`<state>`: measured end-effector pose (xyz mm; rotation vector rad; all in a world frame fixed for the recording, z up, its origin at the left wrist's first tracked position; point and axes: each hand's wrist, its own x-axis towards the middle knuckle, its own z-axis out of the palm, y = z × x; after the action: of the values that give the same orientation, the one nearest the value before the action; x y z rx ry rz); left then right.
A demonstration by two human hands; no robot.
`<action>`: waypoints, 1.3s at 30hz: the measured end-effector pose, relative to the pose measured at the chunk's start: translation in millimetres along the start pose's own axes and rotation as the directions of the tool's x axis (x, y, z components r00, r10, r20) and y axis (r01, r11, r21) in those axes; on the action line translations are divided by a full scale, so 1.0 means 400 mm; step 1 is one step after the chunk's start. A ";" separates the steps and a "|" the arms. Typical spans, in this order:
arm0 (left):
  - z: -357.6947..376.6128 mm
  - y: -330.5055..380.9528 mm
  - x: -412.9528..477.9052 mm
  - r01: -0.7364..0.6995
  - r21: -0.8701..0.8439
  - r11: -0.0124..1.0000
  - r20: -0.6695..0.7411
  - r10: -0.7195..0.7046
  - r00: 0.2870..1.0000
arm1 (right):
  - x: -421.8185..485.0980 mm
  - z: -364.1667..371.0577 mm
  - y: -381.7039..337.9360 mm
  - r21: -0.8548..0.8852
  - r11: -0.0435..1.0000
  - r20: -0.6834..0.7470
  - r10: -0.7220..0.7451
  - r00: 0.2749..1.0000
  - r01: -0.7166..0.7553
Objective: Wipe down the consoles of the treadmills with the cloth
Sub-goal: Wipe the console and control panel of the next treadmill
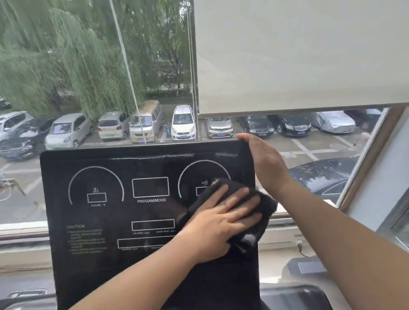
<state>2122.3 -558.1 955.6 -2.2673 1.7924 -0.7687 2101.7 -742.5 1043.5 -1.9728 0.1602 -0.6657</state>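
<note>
At console (96,231) 3 o'clock: left hand (221,225) flat, pressing cloth (266,205) to wipe; right hand (266,163) steadying 1 o'clock edge, grip unclear.

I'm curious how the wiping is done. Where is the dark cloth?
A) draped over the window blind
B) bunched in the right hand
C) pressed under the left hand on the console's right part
C: the left hand presses the dark cloth flat on the console, near its right edge.

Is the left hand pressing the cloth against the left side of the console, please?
No, the left hand presses the dark cloth flat against the right side of the console, near its right edge.
</note>
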 end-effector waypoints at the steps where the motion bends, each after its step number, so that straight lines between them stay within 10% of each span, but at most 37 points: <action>1: -0.010 -0.025 -0.007 -0.091 0.013 0.996 0.030 0.090 0.995 | 0.001 -0.003 -0.003 0.001 1.000 0.009 0.003 1.000 -0.003; 5: -0.078 -0.173 0.016 0.060 0.091 0.994 -0.111 -0.050 0.993 | 0.003 0.000 -0.010 0.030 0.999 0.001 0.024 1.000 -0.024; 11: -0.072 -0.096 0.066 0.567 -0.189 0.802 -0.242 -0.598 0.764 | -0.012 0.008 -0.033 0.037 0.996 -0.016 0.081 0.997 -0.081; 16: 0.024 0.033 -0.023 0.129 -0.058 0.990 -0.032 -0.131 0.991 | -0.014 0.014 -0.012 -0.018 0.999 -0.031 0.039 0.999 -0.040; 20: -0.007 -0.045 -0.079 -0.171 -0.032 0.985 0.082 0.173 0.981 | -0.021 0.019 -0.001 -0.100 0.995 -0.024 0.014 1.000 -0.016; 24: -0.064 -0.204 -0.107 0.106 0.047 0.993 -0.091 -0.101 0.991 | -0.026 0.028 -0.004 -0.104 0.994 -0.055 0.012 0.998 -0.018; 29: -0.023 -0.078 -0.085 0.588 -0.307 0.748 -0.275 -0.661 0.698 | -0.033 0.041 -0.001 -0.143 0.990 -0.072 -0.016 0.997 0.006; 31: 0.018 0.011 -0.081 0.552 -0.317 0.772 -0.197 -0.623 0.757 | -0.035 0.046 -0.006 -0.166 0.986 -0.091 -0.030 0.995 0.014; 34: 0.047 0.047 -0.119 0.166 -0.112 0.980 -0.025 -0.170 0.985 | -0.034 0.046 -0.003 -0.156 0.988 -0.077 -0.027 0.997 0.015; 36: 0.023 -0.001 -0.133 -0.030 -0.070 0.997 0.033 0.033 0.999 | -0.047 0.042 0.003 -0.108 0.994 -0.053 0.002 0.999 -0.007; 39: -0.029 -0.102 -0.114 0.083 -0.004 0.997 -0.064 -0.083 0.994 | -0.080 0.036 0.014 -0.008 0.999 -0.019 0.047 0.999 -0.047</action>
<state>2145.2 -501.5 969.1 -2.3571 1.7347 -0.8645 2083.3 -721.5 1021.3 -1.9652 0.2201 -0.6538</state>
